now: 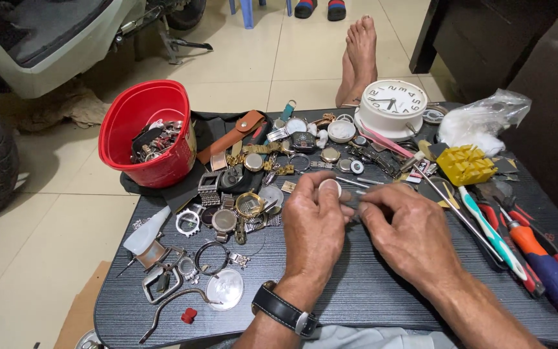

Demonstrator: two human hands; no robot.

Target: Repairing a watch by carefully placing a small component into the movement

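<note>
My left hand (314, 223) pinches a small round white watch part (329, 188) at its fingertips, over the middle of the dark ribbed tabletop (356, 291). My right hand (408, 229) is curled just beside it, fingertips pinched on something too thin to tell. Far left stands a red plastic bucket (146, 132); far right a round white alarm clock (392, 106).

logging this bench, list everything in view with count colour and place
bucket: one, red, table's far left, holds watch parts
clock: one, white, far edge
watches: many, silver and gold, left and middle
bottle: one, white, near left
holder: one, yellow, right
bag: one, clear, far right
screwdrivers: several, red, blue and orange, right edge
table: one, dark grey
disc: one, white, in left hand
left hand: pinches disc, black watch on wrist
right hand: fingertips beside disc
</note>
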